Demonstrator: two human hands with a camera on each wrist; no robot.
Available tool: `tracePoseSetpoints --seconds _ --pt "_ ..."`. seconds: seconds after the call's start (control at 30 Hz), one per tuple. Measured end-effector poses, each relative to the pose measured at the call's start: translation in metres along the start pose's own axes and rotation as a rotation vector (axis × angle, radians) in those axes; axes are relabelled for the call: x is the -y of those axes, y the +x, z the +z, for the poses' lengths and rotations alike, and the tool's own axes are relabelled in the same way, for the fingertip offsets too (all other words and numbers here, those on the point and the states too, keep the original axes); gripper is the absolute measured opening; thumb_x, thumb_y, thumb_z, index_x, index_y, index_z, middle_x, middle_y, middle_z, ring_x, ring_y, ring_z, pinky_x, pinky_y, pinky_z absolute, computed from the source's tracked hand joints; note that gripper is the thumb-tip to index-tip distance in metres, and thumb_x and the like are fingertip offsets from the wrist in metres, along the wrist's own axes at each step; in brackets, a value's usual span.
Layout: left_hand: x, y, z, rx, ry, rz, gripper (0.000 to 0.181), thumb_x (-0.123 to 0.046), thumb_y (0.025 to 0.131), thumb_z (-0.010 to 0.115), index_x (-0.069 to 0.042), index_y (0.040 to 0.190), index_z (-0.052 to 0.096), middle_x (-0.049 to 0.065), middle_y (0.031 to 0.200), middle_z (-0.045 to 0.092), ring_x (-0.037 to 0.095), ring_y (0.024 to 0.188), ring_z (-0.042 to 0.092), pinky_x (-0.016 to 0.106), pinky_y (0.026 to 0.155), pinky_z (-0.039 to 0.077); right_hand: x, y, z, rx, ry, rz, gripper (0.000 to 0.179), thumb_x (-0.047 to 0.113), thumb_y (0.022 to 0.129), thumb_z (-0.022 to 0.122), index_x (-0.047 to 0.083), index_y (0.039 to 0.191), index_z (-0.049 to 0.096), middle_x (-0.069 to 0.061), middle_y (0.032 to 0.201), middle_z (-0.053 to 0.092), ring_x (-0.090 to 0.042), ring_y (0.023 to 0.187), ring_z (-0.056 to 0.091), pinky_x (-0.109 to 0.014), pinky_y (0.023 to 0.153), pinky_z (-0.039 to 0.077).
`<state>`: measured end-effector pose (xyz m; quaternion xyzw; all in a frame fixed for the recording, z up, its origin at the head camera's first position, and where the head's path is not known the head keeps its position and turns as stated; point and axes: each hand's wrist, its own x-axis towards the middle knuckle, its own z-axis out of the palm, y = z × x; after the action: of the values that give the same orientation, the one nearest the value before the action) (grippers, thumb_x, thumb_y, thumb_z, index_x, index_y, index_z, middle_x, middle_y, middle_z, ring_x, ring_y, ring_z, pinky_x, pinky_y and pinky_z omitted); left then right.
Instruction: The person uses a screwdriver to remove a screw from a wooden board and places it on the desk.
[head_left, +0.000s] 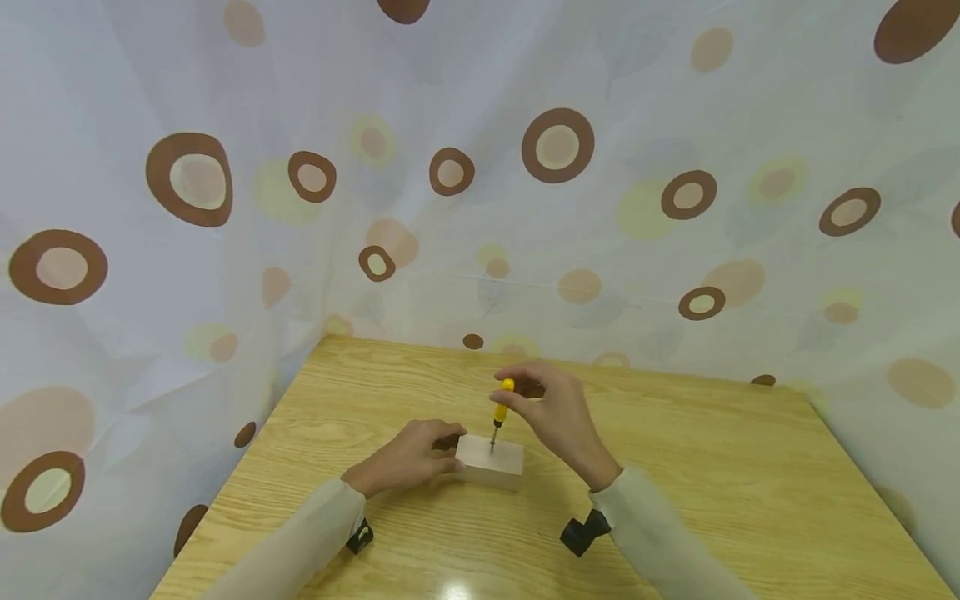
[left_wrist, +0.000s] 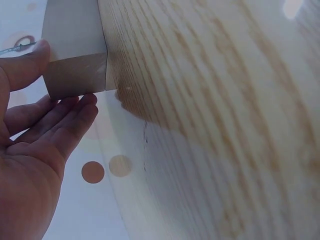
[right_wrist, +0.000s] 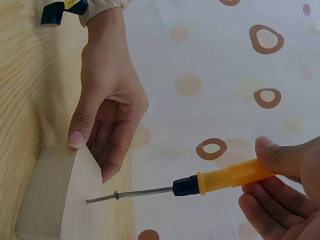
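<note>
A pale wooden block (head_left: pixel 487 473) lies on the table, and my left hand (head_left: pixel 408 457) steadies its left end between thumb and fingers. In the right wrist view, the thumb (right_wrist: pixel 77 139) presses an edge of the block, with the other fingers around its end. My right hand (head_left: pixel 561 421) pinches the yellow handle of a screwdriver (right_wrist: pixel 220 181) between thumb and fingers. The shaft runs down to a screw (right_wrist: pixel 101 198) that stands in the block's top face, much of its thread still showing. The tip meets the screw head.
The wood-grain table (head_left: pixel 735 500) spreads around the block. A white curtain (head_left: pixel 480 217) with brown and yellow spots hangs behind and at the sides. Black wrist mounts (head_left: pixel 585 532) sit at both cuffs.
</note>
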<state>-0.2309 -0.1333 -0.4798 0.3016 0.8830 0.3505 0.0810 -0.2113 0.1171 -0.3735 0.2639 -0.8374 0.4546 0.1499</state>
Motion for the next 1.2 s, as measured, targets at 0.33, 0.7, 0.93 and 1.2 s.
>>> tracePoseSetpoints --seconds 0.33,0.7,0.93,1.2 --pt "0.0017 -0.0002 0.0005 0.000 -0.002 -0.003 0.052 -0.033 0.099 0.072 -0.006 0.142 0.060 0.000 0.124 0.067 0.021 0.117 0.065 0.039 0.099 0.053 -0.0011 0.0012 0.0027 0.013 -0.021 -0.021 0.024 0.018 0.092 0.080 0.012 0.115 0.075 0.003 0.099 0.073 -0.011 0.087 0.070 -0.033 0.079 0.061" --pt "0.0026 0.0002 0.0019 -0.005 -0.010 -0.002 0.050 -0.034 0.099 0.072 -0.009 0.141 0.060 0.002 0.128 0.067 0.020 0.117 0.065 0.039 0.100 0.053 -0.0012 0.0016 0.0036 0.008 -0.045 -0.016 0.025 0.011 0.096 0.076 0.008 0.120 0.072 0.001 0.108 0.074 -0.012 0.094 0.071 -0.031 0.081 0.060" --pt "0.0022 0.0002 0.0020 -0.003 0.001 0.013 0.050 -0.035 0.099 0.071 -0.009 0.141 0.060 0.003 0.130 0.066 0.020 0.117 0.065 0.039 0.099 0.053 -0.0018 0.0017 0.0039 -0.038 -0.055 -0.037 0.028 0.017 0.086 0.085 0.009 0.110 0.074 0.003 0.094 0.073 -0.009 0.083 0.069 -0.028 0.076 0.060" --pt "0.0007 -0.0006 0.0008 0.000 -0.007 0.010 0.052 -0.034 0.100 0.071 -0.006 0.142 0.059 0.002 0.128 0.066 0.022 0.117 0.065 0.039 0.099 0.053 -0.0012 0.0020 0.0021 -0.023 -0.070 -0.036 0.027 0.008 0.093 0.078 0.008 0.120 0.074 -0.002 0.108 0.074 -0.016 0.092 0.072 -0.034 0.081 0.061"
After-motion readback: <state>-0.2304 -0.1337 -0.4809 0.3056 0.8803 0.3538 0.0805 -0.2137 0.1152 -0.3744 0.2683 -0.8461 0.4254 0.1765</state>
